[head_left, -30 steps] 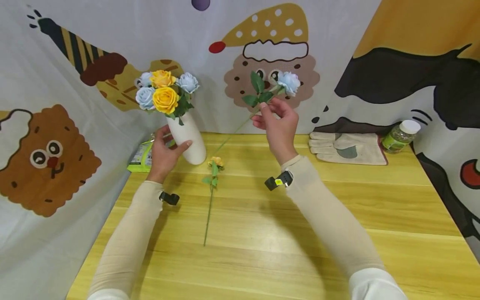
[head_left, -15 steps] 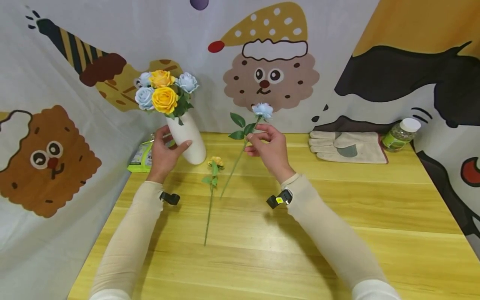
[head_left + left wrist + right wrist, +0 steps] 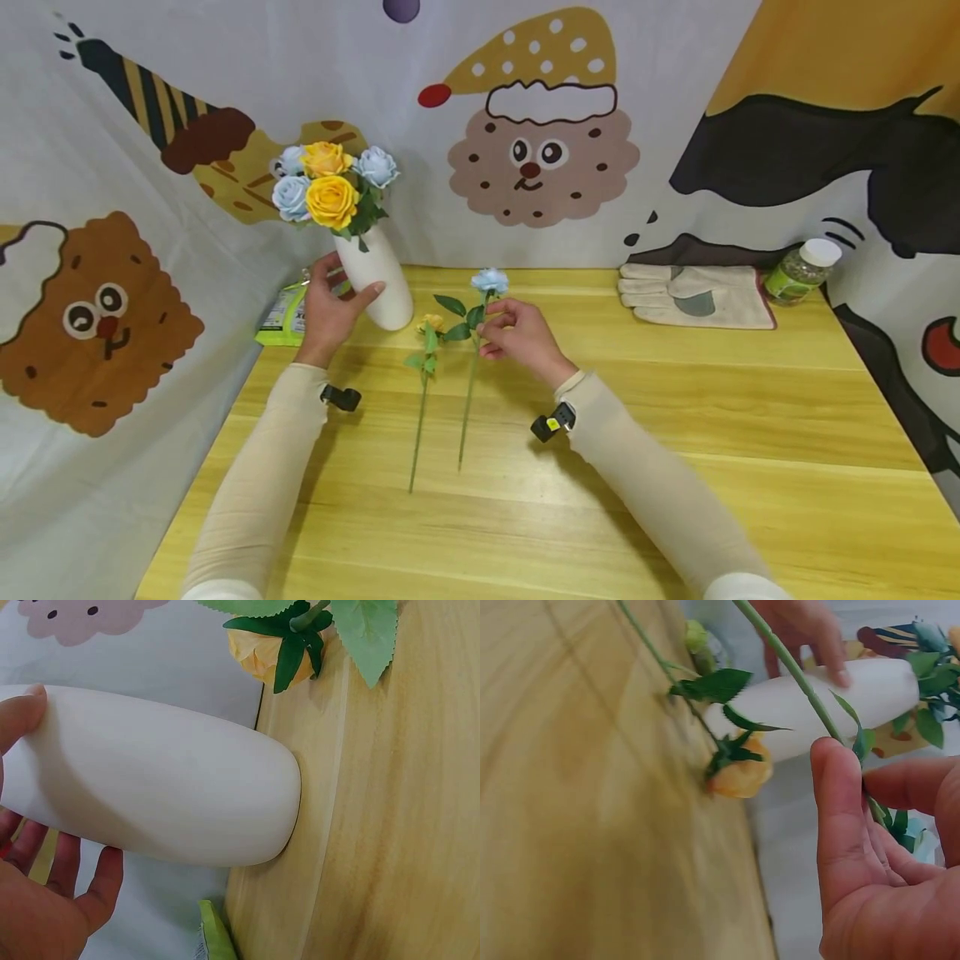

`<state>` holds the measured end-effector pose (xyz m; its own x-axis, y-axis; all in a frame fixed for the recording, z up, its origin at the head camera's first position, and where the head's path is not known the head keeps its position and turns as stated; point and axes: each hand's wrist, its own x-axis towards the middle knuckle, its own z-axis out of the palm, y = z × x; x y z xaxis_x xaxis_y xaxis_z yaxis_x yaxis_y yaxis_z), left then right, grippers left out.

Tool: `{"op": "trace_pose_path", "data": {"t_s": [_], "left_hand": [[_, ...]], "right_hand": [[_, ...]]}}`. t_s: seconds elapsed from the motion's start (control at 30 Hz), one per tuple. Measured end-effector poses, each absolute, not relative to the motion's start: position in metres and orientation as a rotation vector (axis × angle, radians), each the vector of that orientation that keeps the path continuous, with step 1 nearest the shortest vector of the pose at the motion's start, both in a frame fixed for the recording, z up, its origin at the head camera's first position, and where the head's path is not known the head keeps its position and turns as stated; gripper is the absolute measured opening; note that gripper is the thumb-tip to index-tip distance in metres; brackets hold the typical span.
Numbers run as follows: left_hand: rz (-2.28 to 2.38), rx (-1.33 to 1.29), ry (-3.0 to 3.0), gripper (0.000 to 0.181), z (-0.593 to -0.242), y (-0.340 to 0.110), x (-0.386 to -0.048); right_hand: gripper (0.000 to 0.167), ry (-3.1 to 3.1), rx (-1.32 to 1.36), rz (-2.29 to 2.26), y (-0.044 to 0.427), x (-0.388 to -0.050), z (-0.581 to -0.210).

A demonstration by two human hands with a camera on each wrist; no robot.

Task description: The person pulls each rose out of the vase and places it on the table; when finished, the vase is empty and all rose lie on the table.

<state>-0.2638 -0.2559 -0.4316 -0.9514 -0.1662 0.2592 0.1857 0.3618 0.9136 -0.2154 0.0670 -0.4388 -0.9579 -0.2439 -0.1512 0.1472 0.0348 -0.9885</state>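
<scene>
A white vase point(image 3: 378, 279) stands at the back left of the table, filled with several yellow and light blue roses point(image 3: 332, 200). My left hand point(image 3: 327, 312) grips its side, thumb on one face and fingers round the other, as the left wrist view shows. In my right hand point(image 3: 525, 337) a light blue rose point(image 3: 490, 282) is pinched by its green stem point(image 3: 795, 671), just below the bloom. Its stem points toward the front of the table. Left of it, a yellow rose point(image 3: 430, 323) lies on the wood, its stem parallel to the blue one's.
A green packet point(image 3: 281, 317) lies behind my left hand. At the back right are a pale work glove point(image 3: 697, 296) and a lidded jar point(image 3: 802, 271). A printed cloth point(image 3: 420, 200) hangs along the table's back edge point(image 3: 525, 268).
My right hand has brought the blue rose down and to the left from in front of the cloth, its stem swinging toward the front. The left hand and vase have stayed put.
</scene>
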Motion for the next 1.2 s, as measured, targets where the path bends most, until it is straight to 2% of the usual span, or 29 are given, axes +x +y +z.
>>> {"op": "trace_pose_path", "data": {"t_s": [0.5,0.63,0.87,1.2], "left_hand": [[-1.634,-0.029,-2.311,0.084,-0.430,-0.255,-0.263],[-1.631,-0.037,-2.305,0.083,-0.431,-0.255,-0.263],[-1.634,-0.037,-2.306,0.083,-0.432,-0.256,-0.263],[-1.624,-0.024,-2.318,0.084,-0.432,-0.256,-0.264]], "right_hand": [[0.039,1.924,-0.084,-1.841,0.048,-0.210,-0.483],[0.041,1.911,-0.086,-1.801,0.046,-0.209,-0.487],[0.055,1.926,-0.102,-1.751,0.043,-0.210,-0.493],[0.046,2.026,-0.113,-1.729,0.048,-0.211,-0.477]]}}
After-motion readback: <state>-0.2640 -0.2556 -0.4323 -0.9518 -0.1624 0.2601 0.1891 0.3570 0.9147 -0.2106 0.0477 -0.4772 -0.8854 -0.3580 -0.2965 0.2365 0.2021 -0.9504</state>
